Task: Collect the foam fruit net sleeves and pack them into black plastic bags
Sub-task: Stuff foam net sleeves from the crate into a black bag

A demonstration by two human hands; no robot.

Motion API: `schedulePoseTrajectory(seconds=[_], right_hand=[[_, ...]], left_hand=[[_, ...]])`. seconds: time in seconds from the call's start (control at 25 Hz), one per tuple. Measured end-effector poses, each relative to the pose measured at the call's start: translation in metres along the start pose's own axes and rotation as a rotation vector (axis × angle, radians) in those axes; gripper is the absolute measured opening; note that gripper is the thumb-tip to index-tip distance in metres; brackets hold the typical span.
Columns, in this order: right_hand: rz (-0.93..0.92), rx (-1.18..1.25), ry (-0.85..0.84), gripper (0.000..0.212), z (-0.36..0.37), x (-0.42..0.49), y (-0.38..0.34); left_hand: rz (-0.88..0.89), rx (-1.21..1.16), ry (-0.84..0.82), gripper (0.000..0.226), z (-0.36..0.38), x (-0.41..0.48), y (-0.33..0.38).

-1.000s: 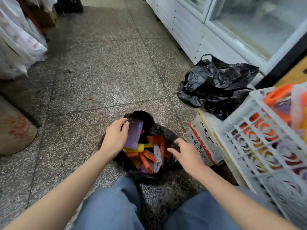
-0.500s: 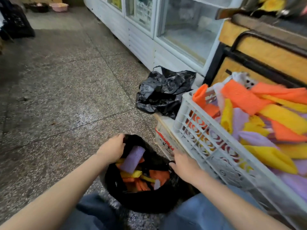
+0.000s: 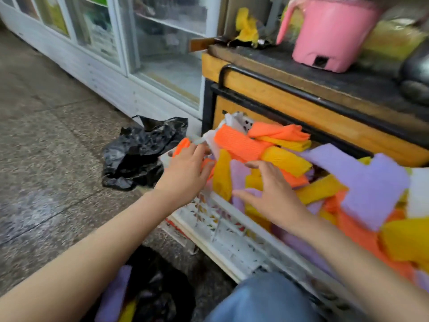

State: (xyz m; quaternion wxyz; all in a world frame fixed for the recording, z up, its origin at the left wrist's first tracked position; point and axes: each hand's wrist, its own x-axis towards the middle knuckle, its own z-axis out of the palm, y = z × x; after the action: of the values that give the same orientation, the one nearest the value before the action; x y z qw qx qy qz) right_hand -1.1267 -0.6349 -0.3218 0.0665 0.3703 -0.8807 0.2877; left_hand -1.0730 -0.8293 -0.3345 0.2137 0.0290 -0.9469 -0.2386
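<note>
Clearly the step in hand is a fresh grab from the white plastic crate (image 3: 243, 231), which sits against the wooden counter (image 3: 301, 101) on the person's right. It is heaped above its rim with foam net sleeves (image 3: 285, 159) in orange, yellow and purple.

The open black bag (image 3: 160, 296) lies low between the knees, near the crate's front wall, with a purple sleeve (image 3: 113, 296) and some yellow showing in its mouth. A crumpled pile of spare black bags (image 3: 139, 154) lies on the floor beyond the crate's corner.

Both hands are over the heap and neither has closed on anything. The left hand (image 3: 185, 173) has its fingers stretched almost straight, tips touching the sleeves at the near corner by a long orange sleeve (image 3: 236, 145). The right hand (image 3: 271, 194) is spread wide, fingers slightly bent, just above or resting on yellow and purple pieces; motion blur hides which.

To do this well, I judge the hands should come together from both sides and squeeze a bundle, since the foam is light and springy and loose pieces are likely to slip. Taking from the top near the rim avoids dragging neighbours over the edge. The bundle then wants carrying low to the bag and pressing down inside.
</note>
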Motion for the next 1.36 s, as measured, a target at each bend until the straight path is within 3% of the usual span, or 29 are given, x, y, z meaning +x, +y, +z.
schedulePoseTrajectory(seconds=[0.16,0.24,0.32,0.48,0.6,0.68,0.76,0.84,0.92,1.0,1.12,1.16,1.24,1.32,1.36], right_hand=[[0.1,-0.088,-0.393,0.076,-0.029,-0.025,0.037],[0.105,-0.082,-0.44,0.069,-0.032,-0.033,0.044],[0.137,-0.064,-0.371,0.058,-0.033,-0.033,0.049],[0.263,-0.032,-0.041,0.047,-0.054,-0.025,0.046],[0.284,0.045,0.275,0.043,-0.074,-0.022,0.025],[0.238,0.044,0.395,0.042,-0.076,-0.026,0.004],[0.153,-0.071,0.36,0.047,-0.067,-0.03,-0.016],[0.085,-0.18,0.218,0.056,-0.053,-0.034,-0.028],[0.06,-0.163,0.084,0.066,-0.047,-0.041,-0.035],[0.03,-0.029,-0.022,0.07,-0.056,-0.052,-0.035],[-0.03,0.081,-0.139,0.054,-0.081,-0.075,-0.023],[-0.026,0.069,-0.123,0.048,-0.09,-0.083,-0.016],[0.041,-0.021,0.08,0.042,-0.104,-0.093,0.003],[0.222,-0.224,0.329,0.046,-0.115,-0.096,0.032],[0.368,-0.327,0.371,0.052,-0.12,-0.097,0.048]], left_hand=[[-0.296,-0.078,-0.352,0.055,0.031,0.032,0.026],[-0.338,-0.087,-0.36,0.058,0.036,0.037,0.03],[-0.36,-0.113,-0.266,0.057,0.032,0.038,0.031],[-0.36,-0.145,-0.081,0.039,0.015,0.031,0.039],[-0.404,-0.288,0.141,0.029,0.002,0.019,0.05],[-0.404,-0.454,0.209,0.025,-0.004,0.007,0.063],[-0.36,-0.654,0.143,0.022,-0.003,-0.008,0.081],[-0.333,-0.947,0.003,0.023,0.004,-0.02,0.094],[-0.334,-1.159,-0.135,0.047,0.009,-0.028,0.103],[-0.336,-1.142,-0.161,0.056,0.008,-0.032,0.112],[-0.353,-0.914,-0.001,0.046,0.013,-0.036,0.123],[-0.353,-0.885,0.019,0.044,0.015,-0.038,0.127],[-0.347,-0.889,0.027,0.042,0.02,-0.039,0.133],[-0.341,-0.905,0.026,0.04,0.019,-0.038,0.139],[-0.327,-0.908,0.026,0.037,0.019,-0.038,0.142]])
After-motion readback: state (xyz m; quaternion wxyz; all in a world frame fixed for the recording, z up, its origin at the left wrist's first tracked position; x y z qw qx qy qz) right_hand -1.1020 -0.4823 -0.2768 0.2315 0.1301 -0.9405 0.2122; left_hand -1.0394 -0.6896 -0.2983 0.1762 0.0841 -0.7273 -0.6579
